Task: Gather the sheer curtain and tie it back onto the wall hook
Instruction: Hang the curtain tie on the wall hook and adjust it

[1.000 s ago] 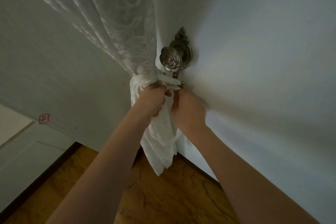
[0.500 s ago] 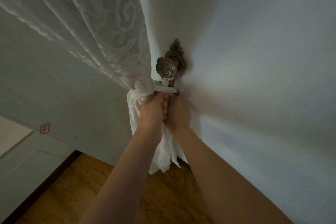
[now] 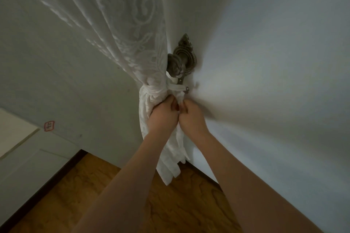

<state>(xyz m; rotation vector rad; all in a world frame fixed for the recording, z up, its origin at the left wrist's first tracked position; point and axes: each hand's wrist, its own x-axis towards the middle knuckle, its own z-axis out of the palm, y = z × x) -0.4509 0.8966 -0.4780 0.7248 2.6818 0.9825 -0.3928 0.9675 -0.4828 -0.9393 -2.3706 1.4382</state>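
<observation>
White sheer curtain (image 3: 121,30), patterned with scrolls, is drawn down from the upper left and gathered into a tight bunch beside the wall hook (image 3: 182,60). The bunch is cinched by a white tie-back band (image 3: 157,89), which is wrapped around the fabric and led across to the lower end of the hook, where a narrow strip of it is seen touching the metal. Below the band the curtain's loose tail (image 3: 168,157) is left hanging down towards the floor, between the two forearms.

The hook is an ornate, dark brass-coloured fitting fixed to the pale wall (image 3: 265,62); its round knob is partly covered by the curtain's edge.

The left hand (image 3: 163,117) is held just under the band, with its fingers curled around the gathered fabric, so that the bunch is gripped firmly. The right hand (image 3: 193,117) is pressed against the left, knuckle to knuckle, and its fingers are curled in on a fold of white cloth just beneath the hook; whether that fold belongs to the band or to the curtain itself cannot be told. Dark-painted nails are seen where the two hands meet.

Wooden flooring (image 3: 113,195) is seen below, edged by a dark skirting board (image 3: 56,170). A small red-outlined label (image 3: 49,126) is stuck on the left wall.
</observation>
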